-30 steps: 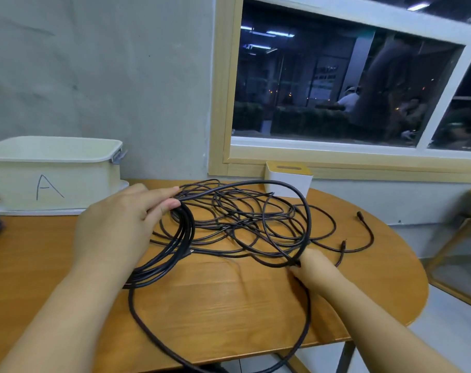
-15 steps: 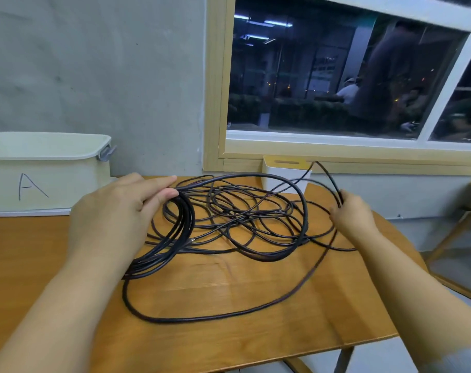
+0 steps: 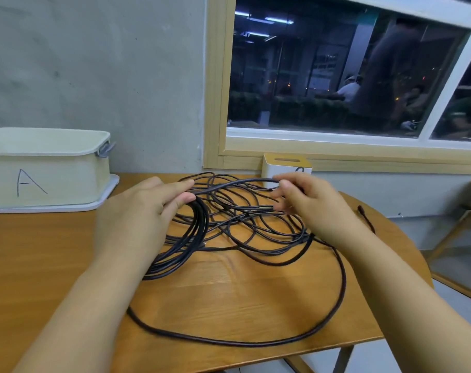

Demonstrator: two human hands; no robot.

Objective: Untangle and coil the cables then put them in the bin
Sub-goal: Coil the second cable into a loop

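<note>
A tangle of black cables lies in the middle of the round wooden table. My left hand grips a bundle of coiled strands that hangs down toward the table. My right hand pinches one thick black strand, and that strand runs straight across to my left fingers. A long loop of the thick cable sweeps round near the table's front edge. A loose plug end lies to the right. The cream bin marked A stands at the back left on its white lid.
A small white box with a yellow slotted top stands against the window sill behind the cables. A grey wall and a window close off the back. A wooden chair is at the right, beyond the table's curved edge.
My right hand has moved left and nearer my left hand, bringing a strand of the thick cable up to it. The loose loop on the table has shifted. My left hand keeps its coil.
</note>
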